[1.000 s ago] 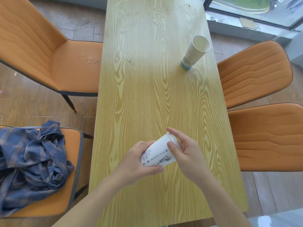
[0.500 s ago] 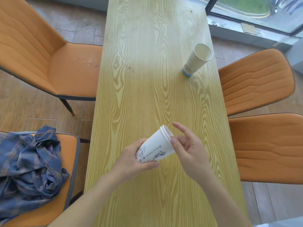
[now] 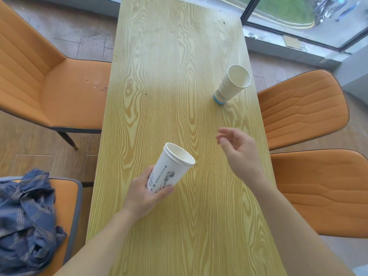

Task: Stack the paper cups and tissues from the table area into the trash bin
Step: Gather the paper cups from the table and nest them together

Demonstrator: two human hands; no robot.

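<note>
The long wooden table (image 3: pixel 179 80) runs away from you, with orange chairs (image 3: pixel 59 90) on both sides and a crumpled blue plaid cloth (image 3: pixel 25 212) on the near-left seat. No trash bin and no tissues show in this view.

Your right hand (image 3: pixel 240 148) hangs above the right half of the table, fingers loosely curled and apart, gripping nothing. The lone paper cup (image 3: pixel 232 83) stands farther up the table and a little to the right of that hand, close to the right edge. It is well apart from your fingers, with bare tabletop between. Your right hand is plainly the nearer one; I'd judge it the natural one to reach, forward and slightly right.

That cup stands on its blue-banded base. Its long axis is upright and its open mouth faces up, though the wide lens makes it seem to lean toward you.

Your left hand (image 3: pixel 147 193) is wrapped around the lower part of the nested white cups (image 3: pixel 171 168), two rims showing at the top. This stack is tilted, mouth up, away from you and to the right, roughly toward the lone cup.
</note>
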